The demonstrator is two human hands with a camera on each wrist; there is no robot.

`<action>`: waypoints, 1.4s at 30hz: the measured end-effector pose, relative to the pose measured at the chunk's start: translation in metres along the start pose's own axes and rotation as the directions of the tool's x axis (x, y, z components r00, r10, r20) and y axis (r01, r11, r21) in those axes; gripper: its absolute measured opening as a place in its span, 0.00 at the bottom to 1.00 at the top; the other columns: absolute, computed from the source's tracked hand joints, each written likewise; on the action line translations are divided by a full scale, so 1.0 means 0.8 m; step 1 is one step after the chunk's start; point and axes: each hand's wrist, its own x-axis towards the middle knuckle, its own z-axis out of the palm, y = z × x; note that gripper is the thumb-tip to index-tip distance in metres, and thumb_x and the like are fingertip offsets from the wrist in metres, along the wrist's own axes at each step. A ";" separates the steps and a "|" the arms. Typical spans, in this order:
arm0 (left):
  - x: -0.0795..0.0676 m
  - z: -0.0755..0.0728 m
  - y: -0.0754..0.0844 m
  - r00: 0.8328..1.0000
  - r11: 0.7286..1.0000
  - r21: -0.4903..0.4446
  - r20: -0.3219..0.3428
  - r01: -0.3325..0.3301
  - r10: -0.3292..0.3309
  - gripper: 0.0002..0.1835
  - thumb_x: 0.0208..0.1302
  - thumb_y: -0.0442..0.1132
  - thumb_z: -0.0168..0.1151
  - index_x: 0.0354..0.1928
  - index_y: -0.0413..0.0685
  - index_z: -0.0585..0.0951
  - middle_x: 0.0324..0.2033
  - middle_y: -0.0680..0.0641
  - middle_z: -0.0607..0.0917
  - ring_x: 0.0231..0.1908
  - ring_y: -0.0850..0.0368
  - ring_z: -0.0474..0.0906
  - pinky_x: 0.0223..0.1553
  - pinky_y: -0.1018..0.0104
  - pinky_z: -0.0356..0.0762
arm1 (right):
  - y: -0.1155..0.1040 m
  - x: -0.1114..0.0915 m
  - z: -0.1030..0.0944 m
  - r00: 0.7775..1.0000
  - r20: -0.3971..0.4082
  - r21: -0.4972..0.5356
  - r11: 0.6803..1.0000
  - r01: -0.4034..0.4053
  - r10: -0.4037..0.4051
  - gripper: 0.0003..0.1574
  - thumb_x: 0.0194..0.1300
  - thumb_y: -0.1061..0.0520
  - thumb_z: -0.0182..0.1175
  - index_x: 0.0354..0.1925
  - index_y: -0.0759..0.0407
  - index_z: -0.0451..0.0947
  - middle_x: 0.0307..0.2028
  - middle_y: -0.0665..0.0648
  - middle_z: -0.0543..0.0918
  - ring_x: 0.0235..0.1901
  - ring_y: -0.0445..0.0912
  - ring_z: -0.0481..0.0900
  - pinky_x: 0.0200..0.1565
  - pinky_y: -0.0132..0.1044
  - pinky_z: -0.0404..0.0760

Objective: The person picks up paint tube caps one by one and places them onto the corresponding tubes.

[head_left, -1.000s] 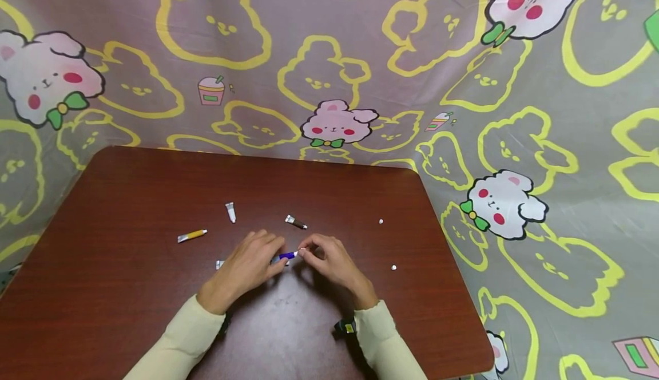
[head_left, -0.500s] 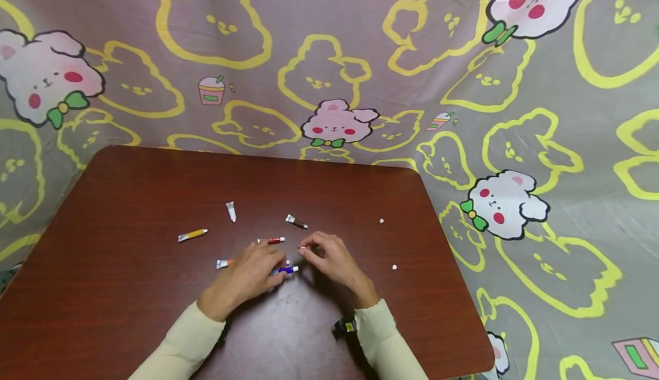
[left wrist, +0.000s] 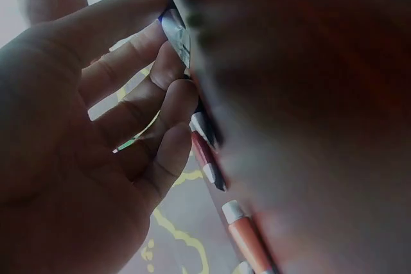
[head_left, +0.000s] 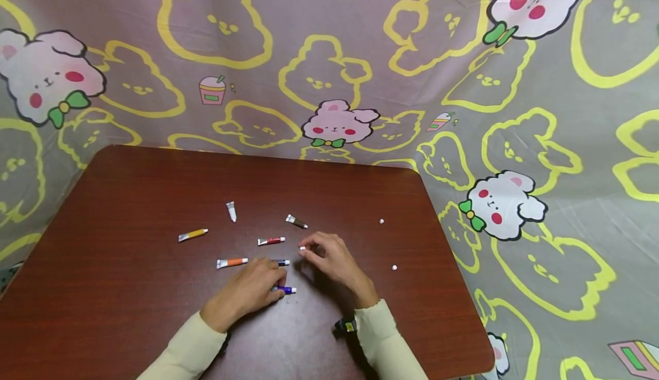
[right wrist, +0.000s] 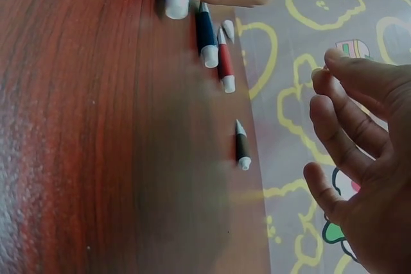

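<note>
My left hand (head_left: 249, 290) is low over the table and pinches a purple-blue paint tube (head_left: 285, 290) between thumb and index finger. The tube's white end (right wrist: 177, 6) points right. To its right, my right hand (head_left: 332, 260) is raised, thumb and index finger pinching a small white cap (head_left: 302, 248). Just beyond the left hand lies a dark blue paint tube (head_left: 282, 262), partly hidden by the fingers. An orange tube (head_left: 234, 262) lies to that hand's left, and a red tube (head_left: 271, 241) lies farther back.
Farther back on the brown table (head_left: 154, 191) are a yellow tube (head_left: 193, 235), a white tube (head_left: 231, 212) and a dark brown tube (head_left: 297, 221) with a narrow tip. Two small white caps, a far one (head_left: 381, 221) and a near one (head_left: 394, 267), lie at the right. A patterned curtain (head_left: 247, 82) hangs behind.
My left hand has drawn the purple-blue tube away from the right fingertips, towards me and down near the table. The right hand stays in place with the white cap. Red and orange tubes came into view.
</note>
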 end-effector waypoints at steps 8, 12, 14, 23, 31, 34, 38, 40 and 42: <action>-0.003 0.003 -0.002 1.000 1.000 -0.006 -0.020 -0.004 0.004 0.15 0.53 0.44 0.84 0.29 0.57 0.82 0.28 0.58 0.83 0.33 0.56 0.77 0.41 0.57 0.73 | 0.003 -0.001 -0.001 0.999 -0.017 -0.055 0.998 0.032 -0.033 0.09 0.73 0.58 0.72 0.50 0.56 0.89 0.46 0.51 0.93 0.47 0.45 0.89 0.61 0.52 0.82; -0.003 0.000 -0.008 1.000 0.999 -0.051 -0.028 -0.002 0.000 0.15 0.55 0.45 0.83 0.30 0.55 0.81 0.28 0.57 0.82 0.32 0.58 0.76 0.39 0.57 0.73 | 0.003 -0.001 -0.002 1.000 -0.014 -0.061 0.998 0.023 -0.024 0.10 0.73 0.57 0.71 0.51 0.56 0.89 0.47 0.52 0.93 0.49 0.46 0.90 0.64 0.55 0.80; -0.004 -0.003 -0.013 0.999 0.997 -0.076 -0.028 0.025 -0.027 0.14 0.59 0.46 0.82 0.31 0.56 0.81 0.28 0.58 0.82 0.33 0.59 0.77 0.41 0.55 0.75 | 0.004 0.000 -0.002 1.000 -0.014 -0.060 0.998 0.017 -0.018 0.10 0.73 0.58 0.71 0.51 0.56 0.89 0.47 0.52 0.94 0.49 0.46 0.90 0.64 0.55 0.79; -0.019 -0.049 -0.065 0.965 0.969 -0.012 -0.083 0.249 -0.249 0.10 0.61 0.38 0.80 0.35 0.52 0.84 0.32 0.52 0.86 0.37 0.51 0.79 0.41 0.51 0.74 | 0.004 0.001 0.000 0.998 -0.039 -0.091 0.995 0.045 -0.049 0.09 0.71 0.58 0.73 0.49 0.57 0.90 0.45 0.51 0.94 0.46 0.46 0.90 0.63 0.55 0.80; -0.039 -0.080 -0.127 0.900 0.905 0.017 -0.108 0.426 -0.421 0.11 0.62 0.34 0.78 0.44 0.44 0.86 0.40 0.40 0.87 0.43 0.36 0.82 0.42 0.41 0.74 | 0.001 0.005 0.000 0.998 -0.023 -0.093 0.995 0.048 -0.050 0.09 0.71 0.58 0.73 0.48 0.57 0.91 0.44 0.52 0.95 0.46 0.46 0.91 0.62 0.54 0.80; -0.049 -0.083 -0.143 0.880 0.885 0.031 -0.133 0.464 -0.456 0.13 0.62 0.33 0.78 0.46 0.42 0.85 0.41 0.36 0.86 0.44 0.32 0.81 0.41 0.39 0.74 | 0.001 0.007 0.001 0.996 -0.024 -0.092 0.992 0.082 -0.085 0.09 0.71 0.58 0.73 0.48 0.59 0.91 0.42 0.52 0.94 0.43 0.44 0.90 0.61 0.52 0.81; -0.058 -0.084 -0.156 0.861 0.865 0.050 -0.138 0.499 -0.489 0.15 0.61 0.33 0.78 0.47 0.40 0.83 0.42 0.32 0.85 0.43 0.29 0.81 0.40 0.36 0.74 | 0.001 0.008 0.002 0.992 -0.030 -0.090 0.989 0.117 -0.120 0.09 0.70 0.59 0.74 0.47 0.60 0.91 0.40 0.51 0.93 0.40 0.43 0.89 0.58 0.51 0.82; -0.060 -0.084 -0.159 0.855 0.857 0.054 -0.127 0.513 -0.503 0.16 0.62 0.33 0.78 0.48 0.38 0.83 0.42 0.30 0.85 0.43 0.28 0.80 0.39 0.35 0.74 | 0.001 0.008 0.002 0.991 -0.036 -0.092 0.988 0.125 -0.129 0.08 0.70 0.59 0.74 0.46 0.60 0.91 0.40 0.51 0.93 0.40 0.43 0.89 0.58 0.51 0.82; -0.061 -0.083 -0.161 0.849 0.851 0.056 -0.118 0.523 -0.514 0.15 0.62 0.34 0.77 0.48 0.38 0.83 0.43 0.30 0.85 0.43 0.27 0.80 0.39 0.35 0.74 | 0.001 0.008 0.003 0.990 -0.041 -0.097 0.987 0.131 -0.136 0.08 0.70 0.60 0.73 0.46 0.60 0.91 0.40 0.51 0.94 0.41 0.43 0.90 0.59 0.51 0.82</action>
